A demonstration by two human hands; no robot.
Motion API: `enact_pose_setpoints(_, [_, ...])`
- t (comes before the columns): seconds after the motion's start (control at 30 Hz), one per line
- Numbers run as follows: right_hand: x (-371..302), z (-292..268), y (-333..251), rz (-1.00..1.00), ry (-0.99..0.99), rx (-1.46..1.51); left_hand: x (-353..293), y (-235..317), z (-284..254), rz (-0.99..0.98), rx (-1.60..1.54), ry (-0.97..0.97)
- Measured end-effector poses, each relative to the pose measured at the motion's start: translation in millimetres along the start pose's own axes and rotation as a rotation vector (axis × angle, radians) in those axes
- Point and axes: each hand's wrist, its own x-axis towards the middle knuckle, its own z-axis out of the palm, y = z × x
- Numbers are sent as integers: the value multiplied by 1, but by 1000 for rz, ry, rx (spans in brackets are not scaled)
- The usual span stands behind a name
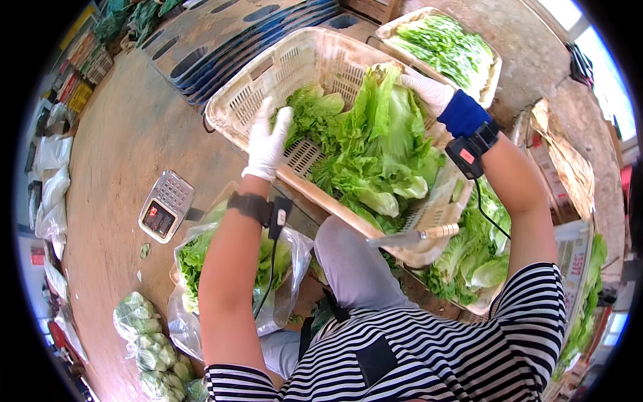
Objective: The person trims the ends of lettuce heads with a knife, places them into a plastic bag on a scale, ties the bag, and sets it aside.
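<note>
At one o'clock the right hand (pixel 431 92) is holding lettuce (pixel 387 137), fingers clamped; the left hand (pixel 266 142), fingers apart at eleven, is probably needing to steady it.

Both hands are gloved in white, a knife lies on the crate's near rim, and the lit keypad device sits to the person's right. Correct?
Not quite: the head view shows the keypad device to the person's left. Left hand and right hand are gloved in white, and the knife lies on the crate's near rim.
</note>
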Motion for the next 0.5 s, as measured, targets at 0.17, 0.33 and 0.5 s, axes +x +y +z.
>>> enact_pose_setpoints(0.17, [-63, 47, -11, 121, 141, -41, -67, 125, 66, -236, -465, -611])
enact_pose_setpoints(0.33, [-152, 85, -14, -47, 384, -487, -119, 140, 37, -553, -1112, -725])
enact_pose_setpoints(0.5, [-221, 82, 91, -117, 217, -1387, -184, 135, 18, -561, -1484, -586])
